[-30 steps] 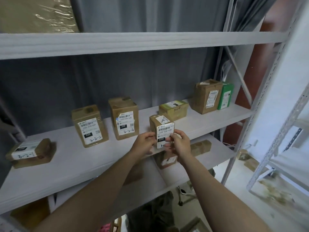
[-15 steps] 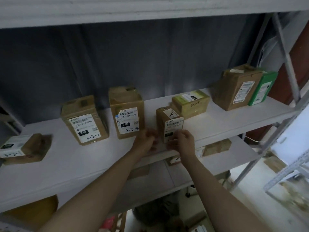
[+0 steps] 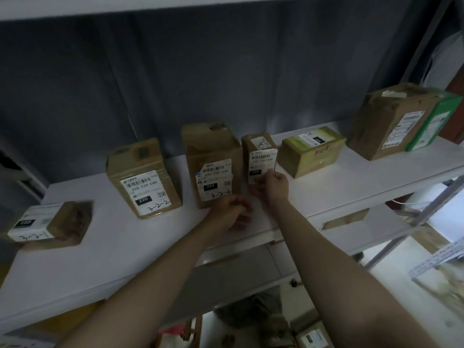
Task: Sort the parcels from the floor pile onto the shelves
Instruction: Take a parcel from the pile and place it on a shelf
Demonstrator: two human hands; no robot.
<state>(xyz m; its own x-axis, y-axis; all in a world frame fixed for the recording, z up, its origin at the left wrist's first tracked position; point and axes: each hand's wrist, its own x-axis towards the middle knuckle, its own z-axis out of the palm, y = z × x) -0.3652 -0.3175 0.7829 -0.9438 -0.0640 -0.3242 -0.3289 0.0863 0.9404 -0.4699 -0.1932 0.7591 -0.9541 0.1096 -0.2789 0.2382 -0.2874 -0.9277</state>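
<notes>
Standing upright on the shelf (image 3: 125, 247), the small parcel (image 3: 259, 154) fills the gap between the taller box (image 3: 213, 159) and the low green box (image 3: 311, 153), label outward, probably so its code reads in the row. The right hand (image 3: 275, 183) grips its lower front edge, likely squaring it, while the left hand (image 3: 229, 213) hangs loosely curled, empty. It is brown taped cardboard with a white barcode label.

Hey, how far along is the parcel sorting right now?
Done: six other parcels sit on the shelf, from the flat box to the green box. In hand: the small parcel, set down, right hand touching it, left hand off. Left: at least one labelled parcel below.
</notes>
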